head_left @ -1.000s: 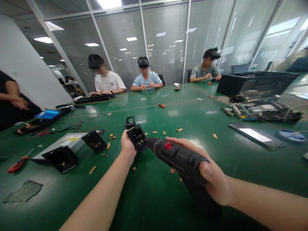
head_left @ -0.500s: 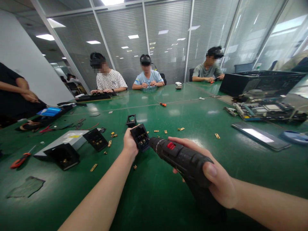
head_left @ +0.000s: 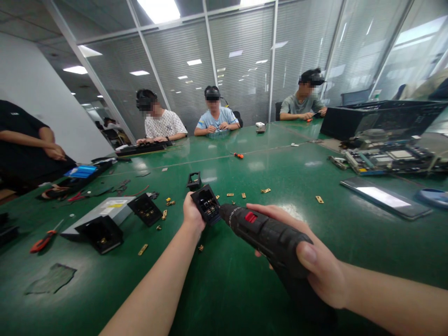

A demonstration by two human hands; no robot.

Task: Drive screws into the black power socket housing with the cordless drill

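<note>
Tilted towards me, a black open-fronted plastic housing (head_left: 206, 201) with brass-coloured parts inside is gripped by my left hand (head_left: 192, 213) along its left side. My right hand (head_left: 315, 261) is wrapped round a black cordless drill (head_left: 269, 233) with a red switch on top. The drill's front end meets the housing's right side; the bit's tip is hidden. Small brass plates (head_left: 230, 194) lie beyond the housing. To its left stand two similar black housings (head_left: 144, 209), and a smaller black frame (head_left: 193, 180) sits behind it.
At left are a screwdriver (head_left: 45, 240), a grey metal box (head_left: 115, 210) and a glass-like shard (head_left: 52, 278). A phone (head_left: 383, 198), a circuit board (head_left: 392, 156) and a black computer case (head_left: 378, 119) occupy the right. Several people are around the green table (head_left: 224, 298).
The view has shifted slightly, so the table items appear a little further right and lower. Both hands keep their hold, with the drill still against the housing.
</note>
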